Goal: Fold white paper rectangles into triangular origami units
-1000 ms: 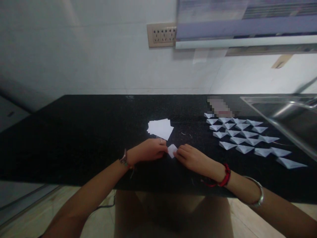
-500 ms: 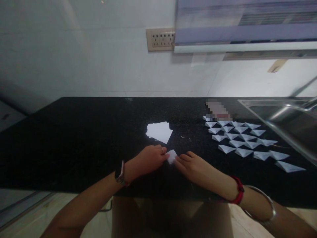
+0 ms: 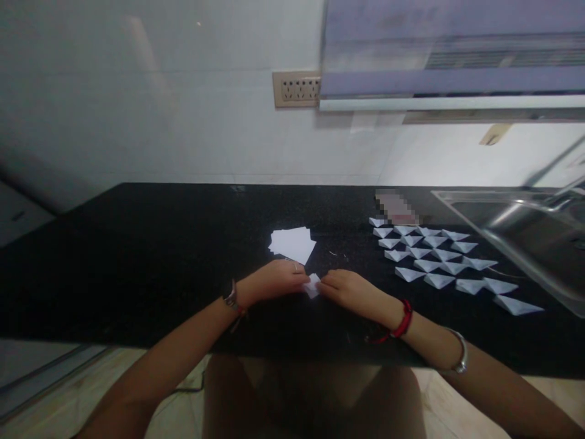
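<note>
Between my two hands is a small piece of white paper (image 3: 312, 286), partly covered by my fingertips. My left hand (image 3: 280, 278), with a ring on one finger, has its fingers closed on the paper's left side. On the right side, the fingers of my right hand (image 3: 346, 289) pinch the paper's other edge. Just beyond my left hand lies a loose stack of white paper sheets (image 3: 292, 241). Several folded white paper triangles (image 3: 439, 280) stand in rough rows on the counter to the right.
The black countertop (image 3: 137, 262) runs along a tiled wall. A metal sink (image 3: 539, 235) with a faucet is at the right. A blurred-out flat object (image 3: 397, 207) lies behind the paper triangles. Above are a wall socket (image 3: 297, 89) and a purple-grey panel (image 3: 439, 52).
Both hands still hold the small paper, which looks less flat and more covered by the fingers. The right wrist has drawn slightly inward. The camera view has tilted and shifted a little.
</note>
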`<move>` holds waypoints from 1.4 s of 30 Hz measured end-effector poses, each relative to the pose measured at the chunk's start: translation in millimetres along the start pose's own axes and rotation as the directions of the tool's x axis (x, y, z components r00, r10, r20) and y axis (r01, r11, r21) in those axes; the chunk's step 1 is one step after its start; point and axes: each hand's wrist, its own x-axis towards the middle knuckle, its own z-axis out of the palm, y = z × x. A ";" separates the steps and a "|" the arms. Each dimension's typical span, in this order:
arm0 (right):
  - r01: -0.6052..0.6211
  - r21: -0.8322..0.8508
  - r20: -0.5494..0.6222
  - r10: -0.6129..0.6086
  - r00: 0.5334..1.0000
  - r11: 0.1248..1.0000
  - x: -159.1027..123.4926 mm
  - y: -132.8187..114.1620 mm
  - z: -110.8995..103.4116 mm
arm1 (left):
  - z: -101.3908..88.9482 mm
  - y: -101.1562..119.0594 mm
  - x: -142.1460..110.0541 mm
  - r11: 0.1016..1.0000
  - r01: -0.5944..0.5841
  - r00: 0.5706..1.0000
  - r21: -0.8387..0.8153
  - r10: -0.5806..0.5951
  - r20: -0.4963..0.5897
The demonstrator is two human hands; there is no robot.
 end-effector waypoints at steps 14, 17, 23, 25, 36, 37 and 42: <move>-0.261 0.630 -0.093 0.405 0.910 0.732 2.7 16.5 9.0 | 13.5 7.3 10.0 0.833 0.292 0.934 -0.470 -0.354 -0.048; -0.173 0.486 -0.118 0.260 0.958 0.857 -0.4 17.2 6.4 | 15.6 9.9 10.0 0.947 0.222 0.964 -0.232 -0.249 -0.094; -0.045 0.306 -0.070 0.069 0.995 0.951 -2.6 19.6 3.3 | 7.0 8.5 4.2 0.987 0.085 0.995 -0.137 -0.090 -0.032; -0.030 0.240 -0.060 0.046 0.997 0.970 -1.7 20.1 4.5 | 4.2 7.8 3.1 0.992 0.084 0.996 -0.099 -0.088 -0.028; -0.220 0.480 -0.149 0.326 0.933 0.849 0.9 17.8 13.8 | 15.3 5.8 8.2 0.941 0.227 0.957 -0.252 -0.264 -0.122; -0.259 0.536 -0.143 0.388 0.910 0.804 2.5 16.9 13.6 | 16.1 6.6 9.3 0.915 0.250 0.944 -0.316 -0.303 -0.131; -0.350 0.592 -0.092 0.493 0.865 0.726 5.3 10.9 9.4 | 14.1 13.7 13.4 0.816 0.349 0.886 -0.461 -0.447 -0.121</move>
